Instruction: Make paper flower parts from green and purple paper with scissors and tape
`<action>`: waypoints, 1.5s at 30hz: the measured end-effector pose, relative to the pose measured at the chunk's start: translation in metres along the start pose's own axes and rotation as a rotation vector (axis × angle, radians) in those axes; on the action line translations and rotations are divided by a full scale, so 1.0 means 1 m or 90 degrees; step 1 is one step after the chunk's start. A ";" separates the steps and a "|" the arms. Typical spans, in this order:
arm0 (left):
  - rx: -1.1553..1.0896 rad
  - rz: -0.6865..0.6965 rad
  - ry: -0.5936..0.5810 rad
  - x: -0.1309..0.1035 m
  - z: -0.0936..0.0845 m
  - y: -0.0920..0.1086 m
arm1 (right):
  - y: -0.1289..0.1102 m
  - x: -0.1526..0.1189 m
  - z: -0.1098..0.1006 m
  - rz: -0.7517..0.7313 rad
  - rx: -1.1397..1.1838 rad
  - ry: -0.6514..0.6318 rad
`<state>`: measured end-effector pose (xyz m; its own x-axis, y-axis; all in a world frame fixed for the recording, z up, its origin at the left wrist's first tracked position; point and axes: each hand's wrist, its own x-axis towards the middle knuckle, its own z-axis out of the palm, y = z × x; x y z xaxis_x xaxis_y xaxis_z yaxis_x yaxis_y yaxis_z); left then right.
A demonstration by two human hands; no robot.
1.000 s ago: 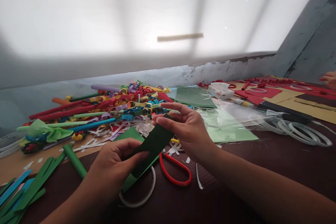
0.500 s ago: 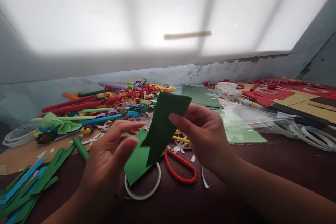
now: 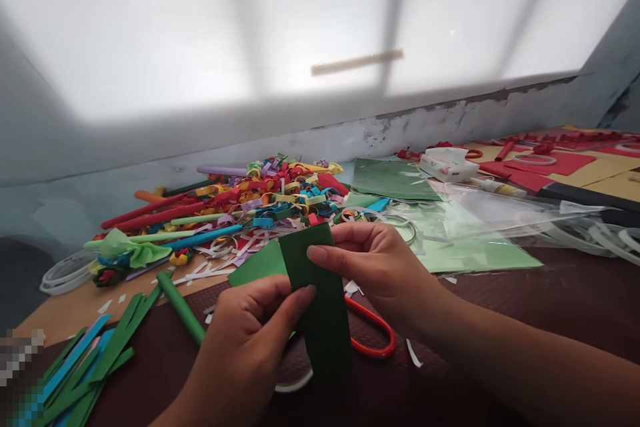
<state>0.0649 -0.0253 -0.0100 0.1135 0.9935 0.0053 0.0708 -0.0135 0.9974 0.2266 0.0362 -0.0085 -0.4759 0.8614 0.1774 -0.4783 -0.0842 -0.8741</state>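
between both thumbs and the fingers behind, dark green paper hangs toward six o'clock. the left hand pinches its edge at ten o'clock, nearly closed; the right hand grasps the upper corner at one o'clock, thumb flat on its face. a red loop handle lies at three o'clock on the dark table, heaped paper chains at eleven, a pale wall at twelve.
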 end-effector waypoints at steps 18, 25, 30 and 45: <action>0.112 0.059 0.048 0.000 -0.004 -0.005 | 0.002 0.001 -0.003 0.013 -0.039 0.034; 0.168 0.194 0.210 -0.003 0.001 0.023 | 0.006 -0.003 0.000 0.043 -0.123 0.029; 0.180 0.157 0.167 0.008 -0.004 0.026 | 0.010 -0.005 0.005 0.080 -0.200 0.027; 0.089 0.092 0.243 0.019 -0.023 0.009 | 0.018 -0.005 -0.002 0.209 -0.260 -0.028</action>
<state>0.0449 -0.0041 0.0003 -0.2401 0.9505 0.1972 0.2179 -0.1452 0.9651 0.2215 0.0317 -0.0255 -0.5870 0.7999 -0.1250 0.0238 -0.1373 -0.9902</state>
